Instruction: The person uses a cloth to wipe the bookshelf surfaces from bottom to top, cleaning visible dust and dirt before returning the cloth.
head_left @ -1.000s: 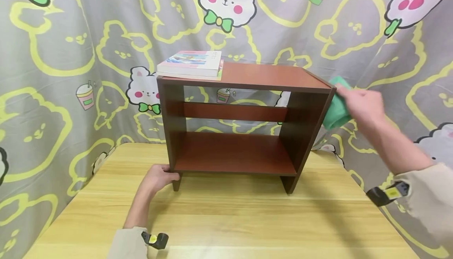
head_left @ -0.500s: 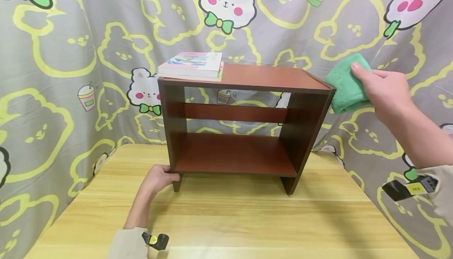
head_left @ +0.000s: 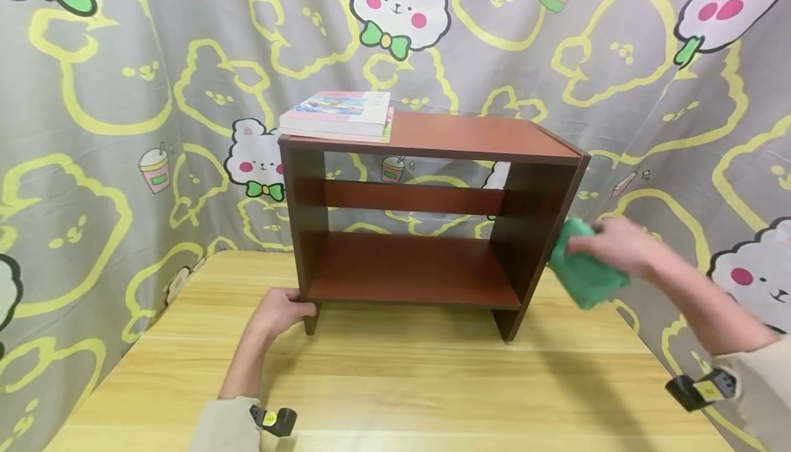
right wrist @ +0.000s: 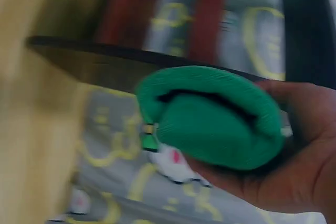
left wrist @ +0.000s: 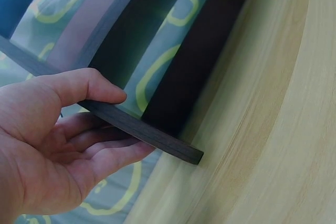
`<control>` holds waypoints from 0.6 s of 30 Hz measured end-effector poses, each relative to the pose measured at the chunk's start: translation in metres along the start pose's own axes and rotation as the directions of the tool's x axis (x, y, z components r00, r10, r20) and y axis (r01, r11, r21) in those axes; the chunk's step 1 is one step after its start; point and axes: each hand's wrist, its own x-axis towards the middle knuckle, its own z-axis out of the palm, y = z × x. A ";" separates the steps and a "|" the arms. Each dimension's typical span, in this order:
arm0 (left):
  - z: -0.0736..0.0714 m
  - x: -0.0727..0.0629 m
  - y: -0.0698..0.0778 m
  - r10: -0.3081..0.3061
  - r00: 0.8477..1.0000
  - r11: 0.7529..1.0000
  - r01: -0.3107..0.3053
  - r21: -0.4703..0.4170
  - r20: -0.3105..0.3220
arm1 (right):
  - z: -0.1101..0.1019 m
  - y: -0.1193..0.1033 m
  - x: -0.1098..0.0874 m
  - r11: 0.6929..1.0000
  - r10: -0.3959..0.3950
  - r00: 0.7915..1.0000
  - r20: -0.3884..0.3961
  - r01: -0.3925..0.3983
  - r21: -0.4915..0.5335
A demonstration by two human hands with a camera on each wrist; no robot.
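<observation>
The right hand [head_left: 618, 246] grips the folded green cloth [head_left: 582, 279], which projects from between thumb and fingers, ahead of the palm, just beside the outer face of the right side panel [head_left: 536, 225]; contact with the panel cannot be confirmed. The left hand [head_left: 278, 311] pinches the lower front edge of the left side panel [head_left: 304, 218], thumb on one face and fingers on the other, with the wooden shelf unit [head_left: 472, 134] standing upright on the table [head_left: 426, 390].

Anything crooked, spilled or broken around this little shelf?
No spill or damage shows. The shelf stands on the table, the left hand gripping its side. Only the stacked books on top look slightly uneven: the lower one sticks out past the upper.
</observation>
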 end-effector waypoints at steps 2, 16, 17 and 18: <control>0.001 0.000 0.000 -0.002 1.000 1.000 0.002 -0.002 0.004 | 0.026 0.010 0.002 1.000 0.016 0.993 0.120 -0.018 0.014; 0.000 0.000 0.000 -0.018 1.000 1.000 0.018 0.000 0.004 | 0.180 -0.034 0.001 0.979 -0.151 0.973 0.172 0.172 -0.109; 0.000 -0.001 0.000 -0.018 1.000 1.000 0.018 0.003 0.006 | 0.188 -0.041 0.002 0.973 -0.172 0.972 0.157 0.193 -0.127; 0.000 0.000 0.000 -0.017 1.000 1.000 0.017 0.007 0.007 | 0.195 -0.048 0.003 0.967 -0.196 0.970 0.141 0.215 -0.139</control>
